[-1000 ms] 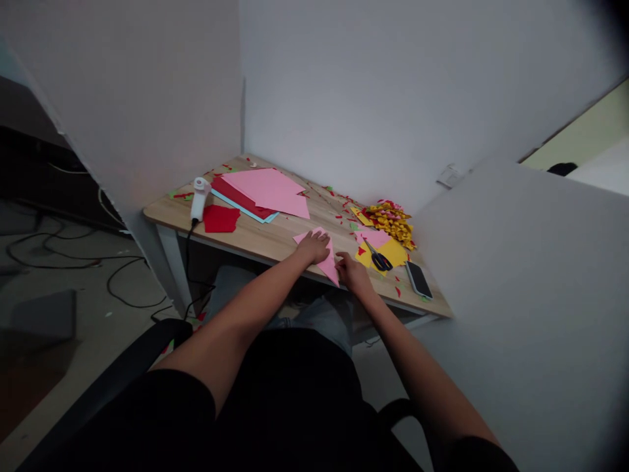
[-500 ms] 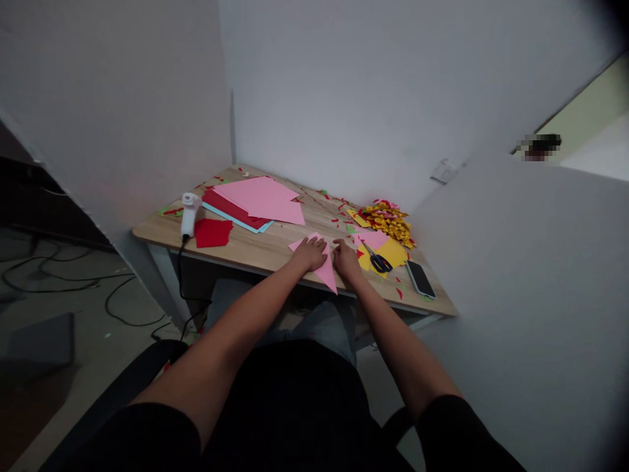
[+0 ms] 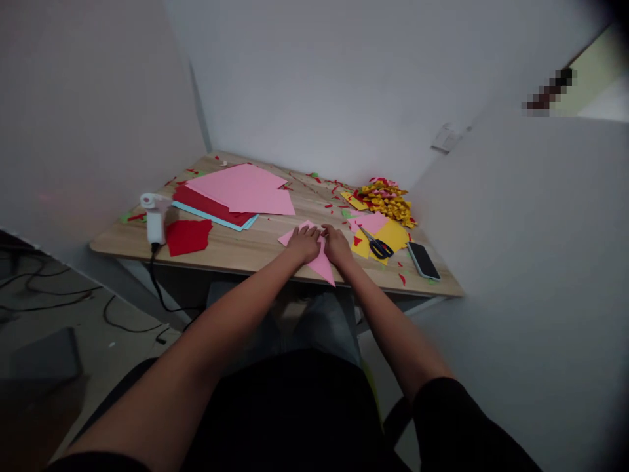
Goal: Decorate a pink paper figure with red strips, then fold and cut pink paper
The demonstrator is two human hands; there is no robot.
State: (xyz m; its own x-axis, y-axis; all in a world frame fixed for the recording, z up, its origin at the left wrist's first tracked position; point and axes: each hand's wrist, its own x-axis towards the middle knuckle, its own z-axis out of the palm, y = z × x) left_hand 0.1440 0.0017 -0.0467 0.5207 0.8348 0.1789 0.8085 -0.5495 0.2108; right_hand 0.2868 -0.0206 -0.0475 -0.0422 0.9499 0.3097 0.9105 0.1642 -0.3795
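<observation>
One folded pink paper (image 3: 323, 267), pointed, lying near the front edge of a wood-patterned surface (image 3: 246, 246), between and partly under two bare hands. One left hand (image 3: 304, 244): laid flat on the paper, open, fingers slightly spread, pressing rather than gripping. One right hand (image 3: 337, 244): at the paper's right side, fingers bent, partly closed; whether it pinches the edge cannot be told. To the left, a stack: pink sheets (image 3: 246, 190) uppermost, red sheets (image 3: 196, 199) beneath, light blue sheets (image 3: 211, 219) lowest. In front of these, one red piece (image 3: 189, 236), its edge uneven; just beside it, one white handheld device (image 3: 156, 225), upright, with a black cord (image 3: 156, 275) hanging over the front edge. To the right, scissors (image 3: 378, 247) lying on yellow paper (image 3: 394, 236), a pink piece (image 3: 372, 223) adjoining. Behind, one ruffled yellow-and-pink bundle (image 3: 388, 202). Nearest the right end, one phone (image 3: 423, 261), dark screen up. Sundry red and green scraps (image 3: 402, 279), scattered.
</observation>
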